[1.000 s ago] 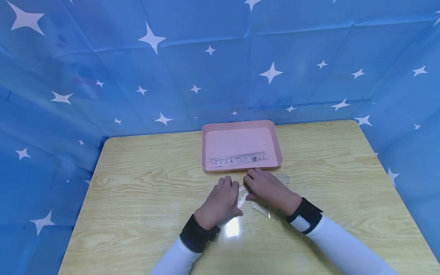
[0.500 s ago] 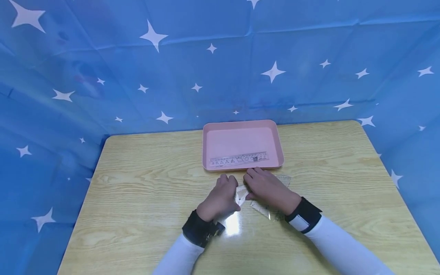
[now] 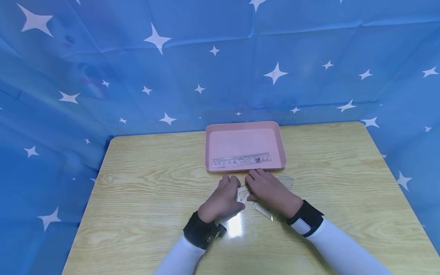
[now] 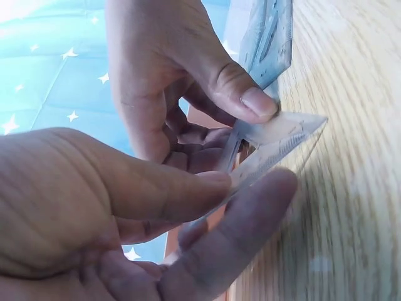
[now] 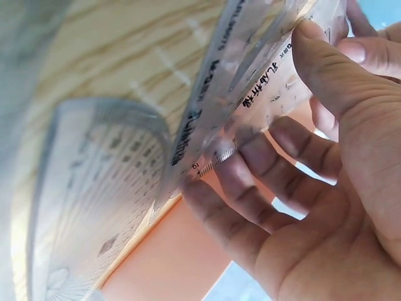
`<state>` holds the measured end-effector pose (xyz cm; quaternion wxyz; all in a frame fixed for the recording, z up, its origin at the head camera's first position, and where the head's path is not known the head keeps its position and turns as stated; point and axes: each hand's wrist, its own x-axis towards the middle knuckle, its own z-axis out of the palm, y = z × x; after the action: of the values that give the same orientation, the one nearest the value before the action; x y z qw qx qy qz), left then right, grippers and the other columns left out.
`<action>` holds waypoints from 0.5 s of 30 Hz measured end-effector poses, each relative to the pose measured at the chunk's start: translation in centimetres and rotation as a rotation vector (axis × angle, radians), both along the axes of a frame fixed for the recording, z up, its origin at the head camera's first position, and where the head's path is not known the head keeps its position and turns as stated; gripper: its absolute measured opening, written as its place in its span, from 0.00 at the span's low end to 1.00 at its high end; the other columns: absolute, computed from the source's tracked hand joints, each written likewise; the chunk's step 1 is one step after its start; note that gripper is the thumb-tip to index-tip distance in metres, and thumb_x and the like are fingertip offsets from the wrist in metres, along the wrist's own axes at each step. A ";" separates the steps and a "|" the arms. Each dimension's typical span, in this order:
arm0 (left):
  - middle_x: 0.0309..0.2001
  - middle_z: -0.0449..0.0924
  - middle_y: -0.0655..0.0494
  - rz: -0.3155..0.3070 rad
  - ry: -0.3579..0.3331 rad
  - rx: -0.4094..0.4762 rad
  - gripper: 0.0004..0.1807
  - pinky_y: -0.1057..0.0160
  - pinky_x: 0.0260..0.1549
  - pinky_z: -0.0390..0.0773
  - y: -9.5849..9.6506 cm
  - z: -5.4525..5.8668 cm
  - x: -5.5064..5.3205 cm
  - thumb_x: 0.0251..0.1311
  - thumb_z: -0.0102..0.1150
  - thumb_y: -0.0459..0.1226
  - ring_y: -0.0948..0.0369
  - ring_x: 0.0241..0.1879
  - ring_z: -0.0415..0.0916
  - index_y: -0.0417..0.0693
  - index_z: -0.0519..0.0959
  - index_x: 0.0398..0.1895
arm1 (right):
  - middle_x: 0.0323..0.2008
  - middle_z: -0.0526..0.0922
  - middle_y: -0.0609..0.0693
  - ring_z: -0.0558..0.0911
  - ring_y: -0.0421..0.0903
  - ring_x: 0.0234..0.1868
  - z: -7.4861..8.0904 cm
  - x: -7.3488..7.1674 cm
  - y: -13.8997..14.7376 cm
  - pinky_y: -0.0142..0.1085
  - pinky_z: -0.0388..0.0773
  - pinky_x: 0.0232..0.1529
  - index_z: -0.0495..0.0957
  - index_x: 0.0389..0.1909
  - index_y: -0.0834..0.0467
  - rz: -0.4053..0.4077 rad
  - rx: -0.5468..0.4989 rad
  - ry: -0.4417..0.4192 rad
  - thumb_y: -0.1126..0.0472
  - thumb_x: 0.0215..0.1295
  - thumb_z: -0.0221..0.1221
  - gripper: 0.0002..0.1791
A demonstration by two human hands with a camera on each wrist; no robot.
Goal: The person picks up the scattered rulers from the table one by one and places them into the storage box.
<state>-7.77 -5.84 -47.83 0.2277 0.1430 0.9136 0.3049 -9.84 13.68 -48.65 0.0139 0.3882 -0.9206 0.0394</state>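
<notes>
In the head view, my left hand (image 3: pixel 223 200) and right hand (image 3: pixel 271 191) meet low over the table, just in front of the pink tray (image 3: pixel 245 137). A clear plastic set square (image 4: pixel 285 128) is between them. My left thumb and index finger pinch its near side in the left wrist view, while the right thumb presses its far part. Seen from the right wrist, clear set squares (image 5: pixel 269 84) with black writing lie between my right thumb and curled fingers. A clear protractor (image 5: pixel 100 194) is beside them, partly covered by my right hand in the head view.
A clear ruler (image 3: pixel 242 160) with cut-out shapes lies along the tray's near side. Another clear plastic edge (image 3: pixel 262 211) shows under my right hand. The wooden table (image 3: pixel 148 183) backs onto a blue star-patterned cloth (image 3: pixel 192 57).
My left hand has shifted slightly towards the right hand, and its fingers have closed on the set square. The right hand stays nearly in place. The ruler still lies in the tray.
</notes>
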 end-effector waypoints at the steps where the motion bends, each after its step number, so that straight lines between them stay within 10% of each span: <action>1: 0.47 0.63 0.51 -0.001 0.004 0.015 0.26 0.61 0.44 0.75 -0.1 0.0 0.0 0.56 0.73 0.36 0.56 0.46 0.65 0.43 0.70 0.55 | 0.38 0.74 0.51 0.70 0.48 0.39 0.0 0.0 0.0 0.40 0.72 0.42 0.77 0.44 0.60 0.000 -0.002 -0.005 0.40 0.58 0.71 0.29; 15: 0.44 0.71 0.50 0.017 0.122 0.133 0.13 0.61 0.44 0.76 -0.2 -0.1 -0.3 0.62 0.60 0.25 0.59 0.41 0.69 0.42 0.76 0.49 | 0.38 0.73 0.51 0.69 0.47 0.40 -0.1 0.2 -0.2 0.39 0.73 0.42 0.74 0.47 0.60 -0.026 0.012 -0.032 0.39 0.58 0.69 0.31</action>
<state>-8.09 -6.07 -47.92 0.1590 0.1684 0.9047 0.3575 -9.68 13.51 -48.77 -0.0026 0.3756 -0.9259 0.0398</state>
